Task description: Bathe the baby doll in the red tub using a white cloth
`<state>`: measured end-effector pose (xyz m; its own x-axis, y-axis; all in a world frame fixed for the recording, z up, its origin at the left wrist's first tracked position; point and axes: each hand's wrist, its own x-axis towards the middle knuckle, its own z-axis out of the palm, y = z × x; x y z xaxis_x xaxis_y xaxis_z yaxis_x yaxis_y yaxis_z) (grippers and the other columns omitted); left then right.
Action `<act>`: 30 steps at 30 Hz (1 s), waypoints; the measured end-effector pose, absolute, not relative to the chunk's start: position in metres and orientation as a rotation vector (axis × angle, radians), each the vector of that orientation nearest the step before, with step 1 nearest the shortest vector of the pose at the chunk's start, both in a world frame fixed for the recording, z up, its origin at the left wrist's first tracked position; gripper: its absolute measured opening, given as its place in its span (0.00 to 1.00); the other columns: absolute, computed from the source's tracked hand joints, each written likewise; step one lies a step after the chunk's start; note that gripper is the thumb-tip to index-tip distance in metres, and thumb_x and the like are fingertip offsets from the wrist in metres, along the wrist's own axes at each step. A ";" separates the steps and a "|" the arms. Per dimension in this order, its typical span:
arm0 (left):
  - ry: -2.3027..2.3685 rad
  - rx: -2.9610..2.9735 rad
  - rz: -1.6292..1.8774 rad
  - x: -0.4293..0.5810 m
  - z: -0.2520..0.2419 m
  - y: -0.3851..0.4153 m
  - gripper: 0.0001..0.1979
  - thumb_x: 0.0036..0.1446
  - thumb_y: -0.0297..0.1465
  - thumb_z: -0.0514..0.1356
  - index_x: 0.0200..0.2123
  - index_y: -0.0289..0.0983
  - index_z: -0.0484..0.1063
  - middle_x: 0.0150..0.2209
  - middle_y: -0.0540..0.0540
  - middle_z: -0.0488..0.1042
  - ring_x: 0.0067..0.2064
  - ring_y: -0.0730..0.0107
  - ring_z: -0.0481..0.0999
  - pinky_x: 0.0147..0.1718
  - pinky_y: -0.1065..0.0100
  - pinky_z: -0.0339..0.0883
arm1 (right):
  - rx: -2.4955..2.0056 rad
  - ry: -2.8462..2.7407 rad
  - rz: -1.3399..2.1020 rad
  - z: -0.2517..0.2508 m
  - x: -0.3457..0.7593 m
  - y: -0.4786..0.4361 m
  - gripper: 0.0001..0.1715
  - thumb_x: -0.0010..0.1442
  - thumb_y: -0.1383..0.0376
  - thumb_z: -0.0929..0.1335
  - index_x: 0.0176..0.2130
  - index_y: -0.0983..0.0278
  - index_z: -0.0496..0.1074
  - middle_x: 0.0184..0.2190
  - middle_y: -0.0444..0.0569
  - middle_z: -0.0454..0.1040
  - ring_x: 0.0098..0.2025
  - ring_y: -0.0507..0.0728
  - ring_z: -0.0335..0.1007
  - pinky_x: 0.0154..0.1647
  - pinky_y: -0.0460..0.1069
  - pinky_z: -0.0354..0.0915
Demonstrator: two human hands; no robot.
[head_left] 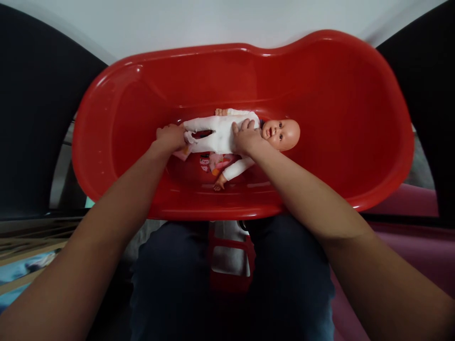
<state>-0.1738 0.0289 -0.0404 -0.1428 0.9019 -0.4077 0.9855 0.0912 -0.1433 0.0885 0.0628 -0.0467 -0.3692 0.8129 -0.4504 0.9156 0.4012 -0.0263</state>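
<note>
Pale backdrop (199,21), black panel (35,104) left, pink surface (408,260) lower right, bluish print (26,270) lower left

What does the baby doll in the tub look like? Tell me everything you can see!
The baby doll lies on its back in the red baby bathtub, head toward the picture's right. Its bald head looks like shiny plastic, with dark eyes and an open mouth. White, cloth-looking material covers its body, arms and legs, leaving its little hands bare. The person's right hand rests on its chest; the left hand is at its feet.
</note>
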 end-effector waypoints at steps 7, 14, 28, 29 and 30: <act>2.232 2.046 0.184 -0.147 -0.040 0.028 0.26 0.80 0.42 0.48 0.72 0.36 0.64 0.71 0.37 0.64 0.69 0.49 0.63 0.68 0.49 0.58 | 1.475 2.303 -0.354 -0.046 0.088 0.062 0.61 0.66 0.60 0.70 0.83 0.71 0.38 0.81 0.78 0.37 0.81 0.90 0.35 0.72 0.81 0.53; 1.974 2.155 -0.047 -0.125 -0.080 0.022 0.35 0.76 0.39 0.50 0.82 0.44 0.49 0.80 0.37 0.53 0.79 0.44 0.52 0.75 0.45 0.45 | 1.472 2.270 -0.373 -0.039 0.086 0.059 0.60 0.67 0.63 0.70 0.83 0.71 0.38 0.81 0.79 0.36 0.81 0.89 0.34 0.74 0.79 0.53; 1.949 2.198 -0.031 -0.130 -0.072 0.046 0.30 0.70 0.32 0.53 0.73 0.43 0.66 0.72 0.36 0.68 0.74 0.44 0.60 0.73 0.42 0.44 | 1.468 2.311 -0.370 -0.046 0.087 0.060 0.57 0.69 0.62 0.68 0.83 0.68 0.39 0.81 0.76 0.37 0.81 0.89 0.34 0.72 0.81 0.54; 1.985 2.184 -0.043 -0.133 -0.071 0.046 0.28 0.71 0.32 0.52 0.72 0.41 0.66 0.71 0.35 0.68 0.73 0.45 0.61 0.73 0.44 0.46 | 1.460 2.305 -0.365 -0.045 0.087 0.060 0.57 0.68 0.63 0.68 0.83 0.69 0.38 0.81 0.76 0.37 0.81 0.89 0.34 0.72 0.81 0.54; 2.031 2.166 -0.061 -0.137 -0.069 0.045 0.26 0.72 0.32 0.52 0.71 0.40 0.67 0.70 0.35 0.69 0.71 0.46 0.62 0.72 0.45 0.47 | 1.454 2.301 -0.357 -0.045 0.087 0.060 0.57 0.68 0.63 0.68 0.83 0.70 0.38 0.81 0.76 0.37 0.81 0.89 0.34 0.73 0.81 0.53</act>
